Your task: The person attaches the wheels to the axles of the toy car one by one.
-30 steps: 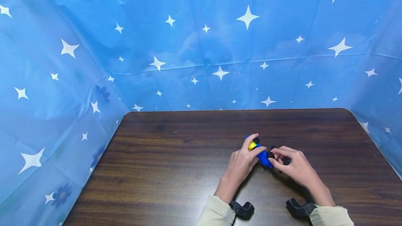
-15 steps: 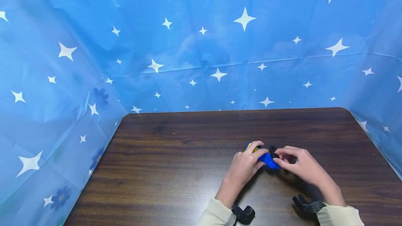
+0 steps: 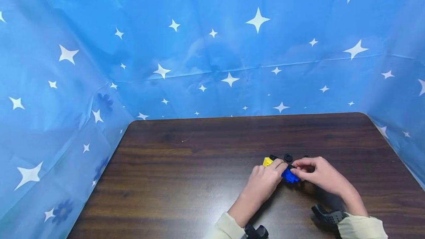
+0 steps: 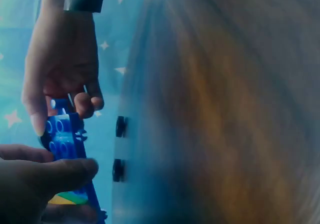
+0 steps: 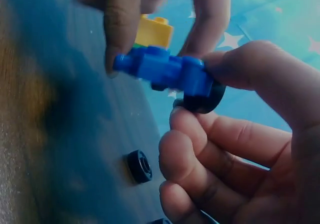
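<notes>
My left hand (image 3: 263, 182) grips a small toy car built of bricks, its long blue base (image 3: 290, 176) sticking out to the right between fingers and thumb. A yellow brick (image 3: 267, 161) shows at the far end, with a bit of green beside it in the left wrist view. At the near end of the base, my right hand (image 3: 322, 175) pinches a black wheel (image 5: 214, 100) between thumb and fingertips, against the base's side. Round studs (image 4: 60, 125) line the blue base. The fingers of my left hand hide the middle of the car.
A loose black wheel (image 3: 288, 157) lies on the dark wooden table (image 3: 172, 180) just beyond the hands. The left wrist view has two loose wheels, one upper (image 4: 121, 126) and one lower (image 4: 118, 170). A blue star-printed cloth (image 3: 199, 47) hangs behind the table.
The toy car has shifted a little right and toward me and turned over in my left hand, whose fingers now cover more of it. My right hand has moved slightly right with it.
</notes>
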